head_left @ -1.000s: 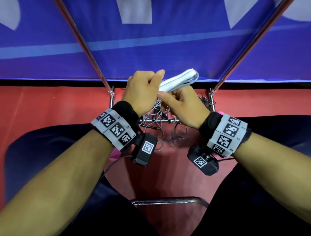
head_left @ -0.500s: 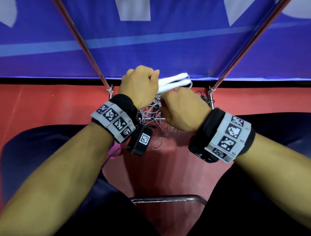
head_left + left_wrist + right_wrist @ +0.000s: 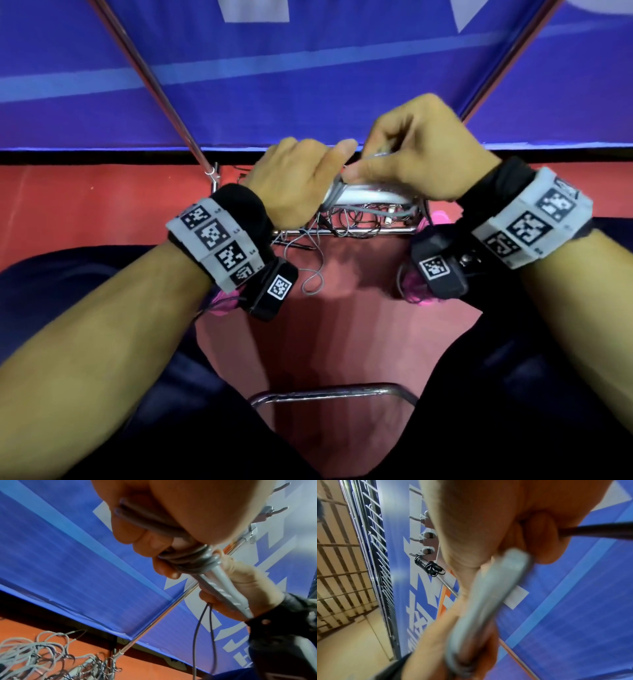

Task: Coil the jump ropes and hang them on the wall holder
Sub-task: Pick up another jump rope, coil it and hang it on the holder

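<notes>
On my head feed both hands meet at about 12 o'clock, just above the middle of the picture. The left hand [image 3: 294,185] is curled round one end of the jump rope [image 3: 370,198]. The left wrist camera shows its fingers wrapped over the paired pale handles [image 3: 223,589], with several turns of grey cord [image 3: 187,559] wound around them. The right hand [image 3: 424,150] sits at 2 o'clock of the left one, thumb pressed down on the handles. In the right wrist view its fingers are bent round a dark stretch of cord running off toward 3 o'clock. Two thin strands hang from the bundle toward 6 o'clock.

Directly below the handles, at their 6 o'clock, a tangle of loose ropes [image 3: 356,219] lies on the red floor [image 3: 342,335], heaped against a low chrome rail [image 3: 342,232]. One grey loop trails out of it toward me. From that rail's ends two metal poles [image 3: 161,96] rise slanting to 11 and 1 o'clock in front of a blue banner [image 3: 342,96] with pale stripes and white lettering. A black strip runs along the banner's foot where it meets the floor. At 6 o'clock of the frame a curved chrome bar [image 3: 329,392] shows between dark trouser legs.

The right wrist camera catches the wall holder [image 3: 426,538] on the banner, a row of small hooks. A black coiled rope [image 3: 426,565] hangs from the end hook. Beside it, at 9 o'clock, stands a wire grille [image 3: 368,534], with beige tiled surfaces beyond.
</notes>
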Action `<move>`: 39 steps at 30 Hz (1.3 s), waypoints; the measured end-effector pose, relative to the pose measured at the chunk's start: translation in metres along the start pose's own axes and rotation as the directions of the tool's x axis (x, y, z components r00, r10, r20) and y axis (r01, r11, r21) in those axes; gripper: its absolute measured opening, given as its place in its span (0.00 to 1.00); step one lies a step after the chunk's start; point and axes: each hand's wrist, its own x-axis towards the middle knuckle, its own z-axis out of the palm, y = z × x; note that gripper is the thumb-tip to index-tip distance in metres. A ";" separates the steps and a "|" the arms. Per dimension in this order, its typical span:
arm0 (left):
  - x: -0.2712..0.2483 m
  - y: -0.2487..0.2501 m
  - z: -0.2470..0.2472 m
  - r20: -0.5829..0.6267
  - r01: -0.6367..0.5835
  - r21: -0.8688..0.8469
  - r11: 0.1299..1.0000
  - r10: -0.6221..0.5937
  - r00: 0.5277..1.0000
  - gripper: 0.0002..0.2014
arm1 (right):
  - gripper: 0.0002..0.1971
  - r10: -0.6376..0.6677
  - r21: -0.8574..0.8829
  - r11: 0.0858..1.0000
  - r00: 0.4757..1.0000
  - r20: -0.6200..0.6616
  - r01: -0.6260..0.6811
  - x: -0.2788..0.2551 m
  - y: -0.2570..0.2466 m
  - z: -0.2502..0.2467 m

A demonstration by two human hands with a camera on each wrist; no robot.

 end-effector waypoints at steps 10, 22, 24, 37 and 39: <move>-0.004 0.010 -0.014 -0.244 -0.107 -0.370 0.923 0.014 0.970 0.27 | 0.05 0.111 0.606 0.774 0.981 0.157 -0.184 0.011 0.003 0.007; 0.007 -0.012 -0.014 -0.349 0.155 -0.527 0.836 -0.378 0.858 0.29 | 0.13 0.108 0.359 0.933 0.963 -0.245 -0.013 0.018 -0.018 0.082; 0.007 -0.014 -0.015 -0.353 0.208 -0.489 0.847 -0.410 0.841 0.26 | 0.12 0.047 0.201 0.980 0.970 -0.239 0.002 0.014 -0.019 0.087; 0.003 -0.014 -0.015 -0.394 0.179 -0.368 0.913 -0.327 0.859 0.19 | 0.16 0.082 0.469 0.882 0.994 -0.067 -0.041 0.006 -0.018 0.072; 0.002 -0.012 -0.016 -0.406 0.135 -0.396 0.908 -0.305 0.861 0.19 | 0.13 0.076 0.503 0.863 0.996 -0.050 -0.040 0.007 -0.017 0.069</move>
